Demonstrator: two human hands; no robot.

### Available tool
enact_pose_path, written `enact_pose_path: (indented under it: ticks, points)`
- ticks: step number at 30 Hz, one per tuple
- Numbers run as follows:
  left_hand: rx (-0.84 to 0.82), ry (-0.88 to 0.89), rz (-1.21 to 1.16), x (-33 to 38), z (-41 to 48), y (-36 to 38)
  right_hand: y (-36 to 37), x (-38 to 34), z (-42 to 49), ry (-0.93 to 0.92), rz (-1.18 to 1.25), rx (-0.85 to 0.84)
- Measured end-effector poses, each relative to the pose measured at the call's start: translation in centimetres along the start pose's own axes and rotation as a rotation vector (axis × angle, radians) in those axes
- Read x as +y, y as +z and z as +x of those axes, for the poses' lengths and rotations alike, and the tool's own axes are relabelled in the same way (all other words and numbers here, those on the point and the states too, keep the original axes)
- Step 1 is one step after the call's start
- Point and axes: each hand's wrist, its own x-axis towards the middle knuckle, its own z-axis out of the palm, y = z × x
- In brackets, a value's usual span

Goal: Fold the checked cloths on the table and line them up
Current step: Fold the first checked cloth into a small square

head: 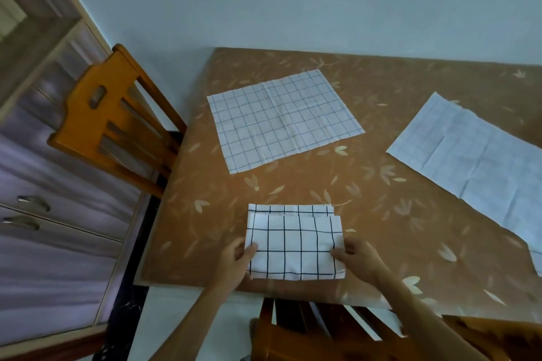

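A folded white cloth with black checks (294,243) lies near the table's front edge, its upper layers slightly offset. My left hand (234,258) pinches its left edge, thumb on top. My right hand (356,255) pinches its right edge the same way. A second checked cloth (283,119) lies spread flat at the back of the table. A third cloth (472,161) lies spread at the right, pale side up, running out of view.
The table (381,214) has a brown leaf-patterned cover. One wooden chair (117,123) stands at its left side, another chair (322,334) is just below my arms. Cabinet drawers (44,214) fill the left; a wall is behind the table.
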Motion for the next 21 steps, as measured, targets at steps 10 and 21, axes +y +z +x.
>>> enact_pose_path:
  ticks: [10,21]
  points:
    - [0.073,-0.033,0.173,-2.0,1.9,-0.4,1.1,-0.4,2.9,0.12,0.031,0.097]
    - [0.11,-0.055,0.21,-2.0,2.5,-0.4,1.8,-1.3,3.2,0.189,0.072,0.218]
